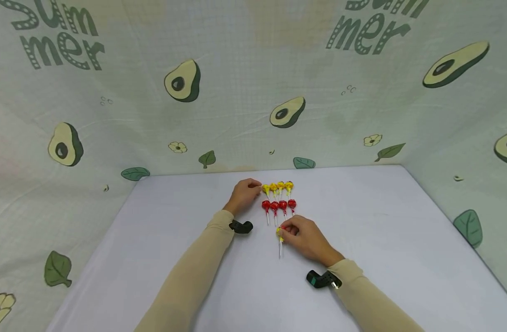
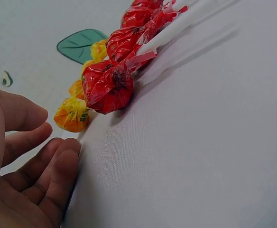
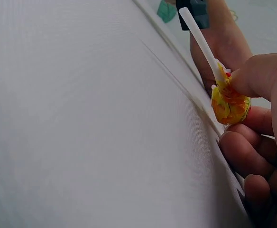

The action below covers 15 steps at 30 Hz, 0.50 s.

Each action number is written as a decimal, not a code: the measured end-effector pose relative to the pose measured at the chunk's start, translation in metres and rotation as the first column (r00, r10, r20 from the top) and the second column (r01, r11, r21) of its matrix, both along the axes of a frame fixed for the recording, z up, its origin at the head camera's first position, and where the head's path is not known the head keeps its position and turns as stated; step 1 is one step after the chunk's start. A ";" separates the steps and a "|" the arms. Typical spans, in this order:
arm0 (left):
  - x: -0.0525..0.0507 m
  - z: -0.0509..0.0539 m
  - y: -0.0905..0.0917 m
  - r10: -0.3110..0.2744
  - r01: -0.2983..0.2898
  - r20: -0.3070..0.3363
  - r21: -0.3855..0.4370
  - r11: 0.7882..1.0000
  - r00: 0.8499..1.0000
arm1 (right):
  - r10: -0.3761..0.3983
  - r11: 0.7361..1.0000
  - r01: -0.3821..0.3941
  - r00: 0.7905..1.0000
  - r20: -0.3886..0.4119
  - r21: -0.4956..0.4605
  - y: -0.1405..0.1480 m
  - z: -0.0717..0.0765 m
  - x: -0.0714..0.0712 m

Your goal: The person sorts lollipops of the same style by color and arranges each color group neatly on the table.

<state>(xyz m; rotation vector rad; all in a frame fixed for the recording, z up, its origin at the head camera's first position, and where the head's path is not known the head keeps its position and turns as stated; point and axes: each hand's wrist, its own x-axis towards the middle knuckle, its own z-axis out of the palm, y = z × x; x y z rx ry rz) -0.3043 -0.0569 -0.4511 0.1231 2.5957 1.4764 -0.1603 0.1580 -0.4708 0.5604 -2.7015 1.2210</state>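
My right hand (image 1: 305,237) pinches a yellow-wrapped lollipop (image 3: 229,105) between thumb and fingers, its white stick pointing towards me in the head view. Beyond it lies a row of several red-wrapped lollipops (image 1: 275,206), sticks towards me. Behind these is a row of several yellow lollipops (image 1: 273,187). At the left end of the yellow row is my left hand (image 1: 243,196), its fingers loosely bent and holding nothing. The left wrist view shows its fingertips (image 2: 72,145) close to the end yellow lollipop (image 2: 72,115), with a small gap between.
Everything lies on a white-covered table (image 1: 361,207). A cloth (image 1: 232,138) printed with avocados and leaves hangs behind its far edge and along the sides. Each wrist wears a black camera band (image 1: 241,226).
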 end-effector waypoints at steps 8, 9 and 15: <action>0.011 0.000 -0.009 0.005 -0.005 0.002 0.028 1.000 1.000 | -0.027 0.999 0.027 1.000 0.005 -0.028 0.000 0.000 0.000; 0.013 0.000 -0.009 0.010 -0.010 0.006 0.031 0.999 1.000 | -0.028 0.999 0.028 1.000 0.004 -0.032 0.000 0.000 0.000; 0.026 0.001 -0.012 0.015 -0.014 -0.005 0.042 0.999 1.000 | -0.043 0.998 0.043 0.999 -0.013 -0.046 0.000 0.001 -0.002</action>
